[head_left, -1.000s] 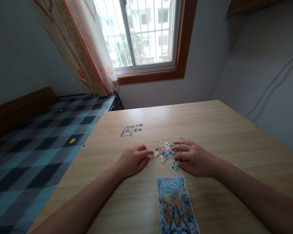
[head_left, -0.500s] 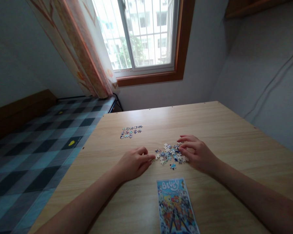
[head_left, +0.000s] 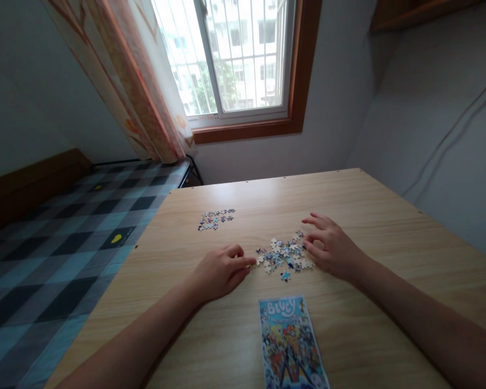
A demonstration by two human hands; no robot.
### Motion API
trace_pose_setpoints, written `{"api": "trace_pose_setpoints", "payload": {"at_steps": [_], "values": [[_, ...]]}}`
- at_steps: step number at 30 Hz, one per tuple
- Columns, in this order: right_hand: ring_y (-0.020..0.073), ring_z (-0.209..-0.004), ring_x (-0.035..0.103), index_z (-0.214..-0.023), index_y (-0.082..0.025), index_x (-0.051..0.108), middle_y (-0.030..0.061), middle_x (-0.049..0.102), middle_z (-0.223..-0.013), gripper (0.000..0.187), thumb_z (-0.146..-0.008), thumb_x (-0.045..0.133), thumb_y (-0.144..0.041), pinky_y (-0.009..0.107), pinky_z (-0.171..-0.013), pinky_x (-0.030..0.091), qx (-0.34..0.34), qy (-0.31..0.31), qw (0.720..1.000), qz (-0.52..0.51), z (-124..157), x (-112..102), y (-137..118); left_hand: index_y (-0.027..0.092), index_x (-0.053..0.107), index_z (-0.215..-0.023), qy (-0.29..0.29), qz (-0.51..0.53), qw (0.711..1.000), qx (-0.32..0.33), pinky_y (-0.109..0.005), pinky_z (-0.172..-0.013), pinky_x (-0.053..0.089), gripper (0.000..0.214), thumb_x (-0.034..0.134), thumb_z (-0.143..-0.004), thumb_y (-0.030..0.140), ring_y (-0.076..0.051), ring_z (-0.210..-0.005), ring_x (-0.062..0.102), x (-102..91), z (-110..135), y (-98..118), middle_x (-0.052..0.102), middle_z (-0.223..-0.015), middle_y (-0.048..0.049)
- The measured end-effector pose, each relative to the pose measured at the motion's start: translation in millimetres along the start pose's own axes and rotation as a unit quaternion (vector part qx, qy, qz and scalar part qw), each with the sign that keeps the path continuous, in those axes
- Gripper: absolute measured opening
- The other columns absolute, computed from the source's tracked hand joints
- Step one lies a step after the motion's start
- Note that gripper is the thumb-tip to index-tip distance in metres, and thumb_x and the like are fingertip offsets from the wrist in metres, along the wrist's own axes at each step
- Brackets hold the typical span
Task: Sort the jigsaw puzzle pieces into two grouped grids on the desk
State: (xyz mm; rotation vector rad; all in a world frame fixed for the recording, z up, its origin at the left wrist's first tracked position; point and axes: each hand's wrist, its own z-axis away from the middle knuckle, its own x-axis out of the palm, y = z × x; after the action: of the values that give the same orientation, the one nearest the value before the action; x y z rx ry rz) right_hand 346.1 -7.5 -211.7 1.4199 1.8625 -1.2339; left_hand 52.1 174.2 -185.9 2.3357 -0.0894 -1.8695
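A loose heap of jigsaw puzzle pieces (head_left: pixel 284 254) lies mid-table, some face up and some showing pale backs. My left hand (head_left: pixel 223 273) rests at the heap's left edge, its index finger stretched toward the pieces and the other fingers bent. At the right edge is my right hand (head_left: pixel 331 246), fingers apart, with thumb and index finger beside the outer pieces. No piece shows clearly in either hand. One blue piece (head_left: pixel 285 276) lies a little nearer to me. Farther back on the left, several joined pieces (head_left: pixel 215 220) form a partial frame.
A colourful picture sheet marked "Bluey" (head_left: pixel 290 346) lies at the near side of the wooden table (head_left: pixel 178 346). A bed with a checked cover (head_left: pixel 76 259) stands along the left. Behind the table are a curtain (head_left: pixel 146 108) and a barred window (head_left: pixel 247 70).
My right hand has drawn back slightly to the right, uncovering pieces at the heap's right side. My left hand has stayed in place. The view has shifted very slightly.
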Motion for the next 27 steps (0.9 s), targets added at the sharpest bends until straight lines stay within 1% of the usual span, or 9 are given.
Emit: {"api": "trace_pose_setpoints", "payload": {"at_steps": [3, 6, 7, 9, 12, 14, 19, 23, 27], "values": [[0.0368, -0.142, 0.041, -0.075, -0.019, 0.071, 0.0115, 0.062, -0.137, 0.021, -0.089, 0.061, -0.029, 0.063, -0.114, 0.034, 0.018, -0.025, 0.998, 0.053, 0, -3, 1, 0.028, 0.071, -0.123, -0.003, -0.001, 1.000, -0.003, -0.031, -0.073, 0.053, 0.032, 0.048, -0.102, 0.032, -0.016, -0.081, 0.063, 1.4, 0, -2, 0.064, -0.098, -0.0058], [0.0379, -0.143, 0.040, -0.086, -0.019, 0.072, 0.0130, 0.060, -0.139, 0.018, -0.091, 0.060, -0.031, 0.066, -0.113, 0.033, 0.034, 0.006, 0.996, 0.084, 0, -6, 0, 0.028, 0.070, -0.123, -0.005, -0.001, 1.000, -0.007, -0.032, -0.074, 0.053, 0.032, 0.047, -0.102, 0.033, -0.017, -0.083, 0.063, 2.0, 1, -3, 0.064, -0.099, -0.0061], [0.0375, -0.144, 0.040, -0.090, -0.020, 0.073, 0.0129, 0.059, -0.139, 0.017, -0.091, 0.060, -0.031, 0.066, -0.113, 0.034, 0.025, 0.016, 0.996, 0.084, 0, -7, -1, 0.027, 0.070, -0.123, -0.004, -0.001, 1.000, -0.008, -0.032, -0.074, 0.053, 0.032, 0.047, -0.102, 0.032, -0.017, -0.083, 0.063, 2.1, 1, -3, 0.064, -0.099, -0.0060], [0.0355, -0.145, 0.039, -0.094, -0.022, 0.074, 0.0109, 0.058, -0.141, 0.015, -0.091, 0.061, -0.029, 0.064, -0.114, 0.034, -0.021, 0.014, 0.997, 0.068, 1, -8, -7, 0.028, 0.069, -0.123, -0.003, 0.000, 1.000, -0.007, -0.032, -0.074, 0.053, 0.031, 0.048, -0.101, 0.032, -0.017, -0.082, 0.064, 2.0, 0, -2, 0.065, -0.099, -0.0057], [0.0327, -0.149, 0.035, -0.093, -0.025, 0.075, 0.0060, 0.056, -0.146, 0.012, -0.092, 0.063, -0.027, 0.063, -0.118, 0.030, -0.102, -0.024, 0.994, 0.044, 4, -7, -19, 0.027, 0.070, -0.122, 0.000, 0.002, 1.000, -0.004, -0.031, -0.073, 0.053, 0.031, 0.048, -0.101, 0.032, -0.016, -0.081, 0.063, 1.4, 0, -1, 0.065, -0.099, -0.0056], [0.0321, -0.150, 0.034, -0.096, -0.027, 0.076, 0.0050, 0.054, -0.149, 0.012, -0.091, 0.065, -0.027, 0.063, -0.118, 0.029, -0.122, -0.043, 0.991, 0.037, 6, -4, -28, 0.027, 0.070, -0.122, 0.003, 0.004, 1.000, -0.004, -0.031, -0.073, 0.053, 0.031, 0.048, -0.102, 0.032, -0.016, -0.080, 0.063, 1.0, -1, -1, 0.065, -0.098, -0.0056], [0.0332, -0.150, 0.034, -0.096, -0.026, 0.075, 0.0059, 0.053, -0.150, 0.010, -0.090, 0.068, -0.029, 0.065, -0.118, 0.029, -0.117, -0.062, 0.990, 0.043, 6, 5, -39, 0.028, 0.071, -0.122, 0.007, 0.010, 1.000, -0.006, -0.030, -0.072, 0.053, 0.031, 0.048, -0.102, 0.032, -0.015, -0.079, 0.063, 0.8, -1, -1, 0.065, -0.097, -0.0055], [0.0322, -0.151, 0.032, -0.088, -0.025, 0.074, 0.0044, 0.052, -0.152, 0.008, -0.089, 0.066, -0.028, 0.063, -0.119, 0.028, -0.119, -0.077, 0.989, 0.036, 5, 4, -37, 0.028, 0.071, -0.122, 0.009, 0.009, 1.000, -0.007, -0.030, -0.072, 0.054, 0.031, 0.048, -0.101, 0.031, -0.015, -0.078, 0.063, 0.2, -1, 0, 0.065, -0.097, -0.0054], [0.0328, -0.152, 0.029, -0.091, -0.025, 0.074, 0.0045, 0.050, -0.153, 0.007, -0.087, 0.069, -0.029, 0.064, -0.119, 0.026, -0.116, -0.082, 0.989, 0.033, 6, 1, -33, 0.027, 0.071, -0.120, 0.007, 0.004, 1.000, -0.005, -0.029, -0.073, 0.053, 0.031, 0.048, -0.101, 0.032, -0.015, -0.080, 0.064, -0.5, -2, 1, 0.065, -0.097, -0.0053]]}}
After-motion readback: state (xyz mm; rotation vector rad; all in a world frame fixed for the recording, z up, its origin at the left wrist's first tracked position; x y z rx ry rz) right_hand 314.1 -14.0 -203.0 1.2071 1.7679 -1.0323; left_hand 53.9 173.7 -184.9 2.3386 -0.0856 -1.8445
